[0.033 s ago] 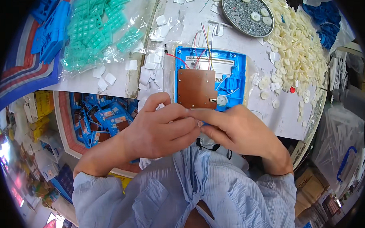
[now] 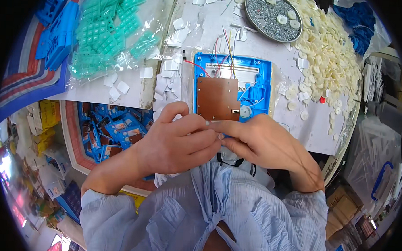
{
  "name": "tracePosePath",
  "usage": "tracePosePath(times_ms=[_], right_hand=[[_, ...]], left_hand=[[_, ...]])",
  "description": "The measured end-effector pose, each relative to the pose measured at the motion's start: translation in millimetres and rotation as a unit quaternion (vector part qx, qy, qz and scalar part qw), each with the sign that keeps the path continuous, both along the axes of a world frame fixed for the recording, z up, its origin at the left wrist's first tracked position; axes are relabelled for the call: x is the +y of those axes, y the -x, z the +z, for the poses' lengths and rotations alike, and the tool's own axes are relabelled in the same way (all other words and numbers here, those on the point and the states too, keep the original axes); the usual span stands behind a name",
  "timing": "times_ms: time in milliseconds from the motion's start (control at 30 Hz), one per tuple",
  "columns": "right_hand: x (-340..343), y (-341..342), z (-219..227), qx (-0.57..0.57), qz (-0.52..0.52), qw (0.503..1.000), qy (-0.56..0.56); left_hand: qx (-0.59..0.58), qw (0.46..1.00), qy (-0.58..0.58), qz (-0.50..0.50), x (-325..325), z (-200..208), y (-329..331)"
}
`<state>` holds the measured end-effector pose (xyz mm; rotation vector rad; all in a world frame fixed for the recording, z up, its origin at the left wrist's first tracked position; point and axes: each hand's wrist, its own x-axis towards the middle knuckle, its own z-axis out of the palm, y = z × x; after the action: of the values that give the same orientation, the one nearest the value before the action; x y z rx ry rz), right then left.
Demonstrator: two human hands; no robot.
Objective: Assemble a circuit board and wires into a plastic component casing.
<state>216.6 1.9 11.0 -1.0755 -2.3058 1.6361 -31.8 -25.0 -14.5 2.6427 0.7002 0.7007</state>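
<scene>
Close together at the near edge of the table, my two hands meet fingertip to fingertip. My left hand is closed, its fingers curled. My right hand is closed too, with thumb and forefinger pinched toward the left fingertips. A tiny pale bit shows between them, too small to name. Just beyond lies a blue plastic housing, open side up. A brown circuit board rests over its left part, with thin red, yellow and dark wires rising from the top. My hands cover the housing's near edge.
A round metal tray of screws sits at the back, beside a heap of cream plastic discs. Bagged green keypads and white paper squares lie left. Below them, a bin holds blue housings with boards.
</scene>
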Motion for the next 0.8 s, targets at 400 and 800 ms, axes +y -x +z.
tracePosePath(times_ms=[400,800], right_hand=[[-2.6,3.4,-15.2,0.069,-0.07,0.995,0.004],[-8.9,3.6,-16.3,0.054,-0.065,0.996,-0.019]], left_hand=[[-0.11,0.89,0.415,0.156,-16.3,-1.4,-7.3],[-0.074,0.925,0.356,0.111,-6.9,-2.6,-6.4]])
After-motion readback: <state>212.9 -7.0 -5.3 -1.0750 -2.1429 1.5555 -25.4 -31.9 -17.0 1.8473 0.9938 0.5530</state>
